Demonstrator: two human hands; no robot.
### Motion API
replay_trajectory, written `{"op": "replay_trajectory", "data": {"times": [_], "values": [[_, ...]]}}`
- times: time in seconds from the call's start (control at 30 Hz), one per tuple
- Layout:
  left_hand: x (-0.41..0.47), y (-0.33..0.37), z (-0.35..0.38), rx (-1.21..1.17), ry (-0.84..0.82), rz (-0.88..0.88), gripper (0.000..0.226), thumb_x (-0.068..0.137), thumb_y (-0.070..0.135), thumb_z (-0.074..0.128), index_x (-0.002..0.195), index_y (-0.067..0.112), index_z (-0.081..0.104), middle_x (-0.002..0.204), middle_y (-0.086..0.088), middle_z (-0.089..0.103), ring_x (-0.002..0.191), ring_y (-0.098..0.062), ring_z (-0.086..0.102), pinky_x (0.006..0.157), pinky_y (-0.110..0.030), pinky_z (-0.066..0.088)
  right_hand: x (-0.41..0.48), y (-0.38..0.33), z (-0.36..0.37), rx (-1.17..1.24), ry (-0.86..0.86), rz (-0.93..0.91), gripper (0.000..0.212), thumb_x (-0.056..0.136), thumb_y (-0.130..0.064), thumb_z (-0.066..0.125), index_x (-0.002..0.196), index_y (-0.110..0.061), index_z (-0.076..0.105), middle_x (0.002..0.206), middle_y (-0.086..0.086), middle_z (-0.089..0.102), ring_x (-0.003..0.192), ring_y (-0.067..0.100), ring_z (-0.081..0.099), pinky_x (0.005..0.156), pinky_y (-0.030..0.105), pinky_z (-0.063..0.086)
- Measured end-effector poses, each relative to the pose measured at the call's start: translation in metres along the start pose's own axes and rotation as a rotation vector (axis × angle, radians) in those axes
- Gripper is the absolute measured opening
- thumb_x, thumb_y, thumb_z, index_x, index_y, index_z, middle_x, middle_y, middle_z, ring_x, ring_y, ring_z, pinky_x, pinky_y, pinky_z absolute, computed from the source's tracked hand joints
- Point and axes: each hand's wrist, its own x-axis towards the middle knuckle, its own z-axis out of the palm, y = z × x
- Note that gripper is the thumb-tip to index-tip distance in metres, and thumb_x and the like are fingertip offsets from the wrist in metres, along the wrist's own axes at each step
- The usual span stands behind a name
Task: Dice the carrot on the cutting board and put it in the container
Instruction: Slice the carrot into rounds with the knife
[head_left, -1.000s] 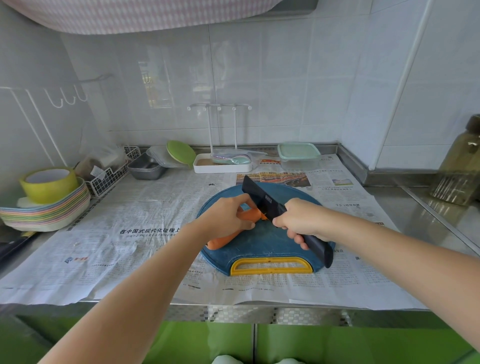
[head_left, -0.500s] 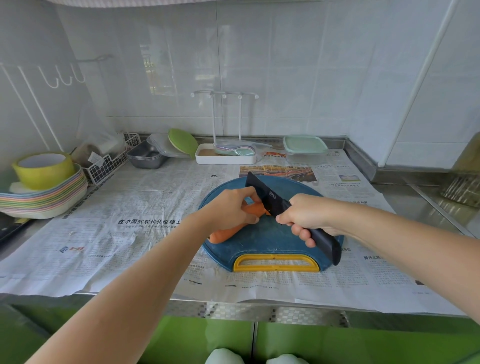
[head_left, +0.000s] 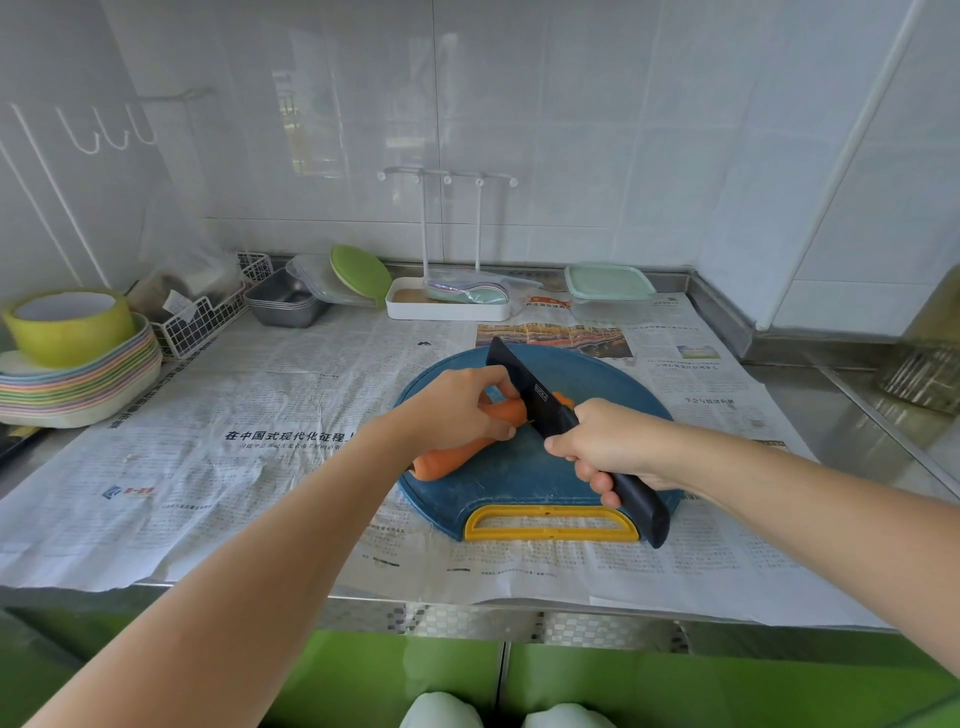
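— Whereabouts of the carrot (head_left: 447, 460)?
— Lying on a round blue cutting board (head_left: 613, 384) at the middle of the counter (head_left: 872, 441), thick end toward seven o'clock, thin end toward one o'clock.
— And the hands?
— The left hand (head_left: 457, 410) curled over the carrot's middle, pinning it to the board. The right hand (head_left: 608, 447) clenched round the black handle of a knife (head_left: 524, 387), just beside the left at its three o'clock.
— Position of the blade?
— Black, tip pointing to eleven o'clock, edge down across the carrot, right against the left fingertips. A short orange stub showing past the blade at two o'clock; impossible to tell whether fully severed.
— The container (head_left: 608, 291)?
— Clear, with a pale green lid, at one o'clock from the board, near the back wall, well apart from both hands.
— Anything else around?
— Newspaper (head_left: 260, 467) spread under the board. At nine o'clock, a stack of pastel plates (head_left: 78, 389) with a yellow-green bowl (head_left: 67, 325) on top. Toward eleven, a white wire basket (head_left: 208, 317) and a metal tray (head_left: 285, 304).
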Motion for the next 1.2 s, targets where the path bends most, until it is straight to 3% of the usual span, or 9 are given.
{"op": "replay_trajectory", "data": {"times": [0.23,0.4,0.53,0.63,0.77,1.07,1.2], "values": [[0.0,0.002,0.001,0.025,-0.017,-0.004,0.036,0.083,0.029,0.069,0.115,0.027,0.052,0.107,0.002,0.054,0.098,-0.017,0.054,0.085,-0.029,0.042,0.002,-0.003,-0.003,0.009,-0.008,0.01,0.018,0.101,-0.017,0.052,0.107,-0.003,0.042,0.043,0.004,0.04,0.038,0.015,0.035,0.039,0.025,0.038],[0.001,0.0,-0.001,0.003,-0.017,-0.007,0.034,0.082,0.029,0.07,0.113,0.026,0.054,0.097,0.011,0.051,0.092,-0.011,0.052,0.081,-0.026,0.037,0.001,0.002,0.004,0.001,0.015,-0.009,0.036,0.101,-0.017,0.051,0.13,0.0,0.039,0.047,0.006,0.043,0.035,0.014,0.037,0.039,0.025,0.04],[0.002,0.0,-0.002,-0.013,-0.013,-0.011,0.034,0.082,0.029,0.071,0.112,0.025,0.055,0.092,0.016,0.049,0.09,-0.009,0.051,0.081,-0.025,0.036,0.002,0.006,0.01,-0.014,0.02,-0.014,0.037,0.102,-0.018,0.05,0.129,0.004,0.039,0.045,0.005,0.044,0.033,0.015,0.038,0.042,0.026,0.041],[0.001,0.001,-0.002,0.002,-0.023,-0.008,0.035,0.083,0.029,0.07,0.113,0.026,0.053,0.098,0.009,0.052,0.093,-0.012,0.052,0.082,-0.027,0.038,0.002,0.003,0.005,-0.014,0.011,0.003,0.036,0.102,-0.018,0.051,0.13,0.002,0.038,0.046,0.006,0.044,0.033,0.014,0.038,0.041,0.026,0.041],[0.001,0.002,0.003,0.035,-0.009,-0.001,0.037,0.081,0.03,0.071,0.113,0.025,0.053,0.107,-0.003,0.059,0.095,-0.02,0.056,0.086,-0.034,0.046,0.002,0.001,0.005,-0.026,-0.021,0.016,0.03,0.102,-0.018,0.05,0.122,0.003,0.041,0.048,0.006,0.044,0.035,0.015,0.039,0.039,0.024,0.04],[-0.003,0.0,0.002,-0.037,0.024,-0.024,0.036,0.079,0.03,0.073,0.111,0.027,0.056,0.099,0.007,0.054,0.089,-0.012,0.054,0.081,-0.028,0.041,0.006,0.008,0.012,-0.022,-0.006,-0.021,0.024,0.101,-0.022,0.051,0.099,0.001,0.049,0.049,0.007,0.047,0.038,0.018,0.042,0.043,0.026,0.042],[-0.006,0.003,0.002,-0.03,0.039,-0.022,0.036,0.079,0.029,0.073,0.111,0.026,0.056,0.093,0.01,0.053,0.087,-0.012,0.054,0.079,-0.028,0.043,0.002,0.012,0.006,0.24,-0.106,-0.026,0.016,0.096,-0.015,0.06,0.086,-0.005,0.052,0.056,0.004,0.049,0.047,0.015,0.045,0.046,0.027,0.044]]}}
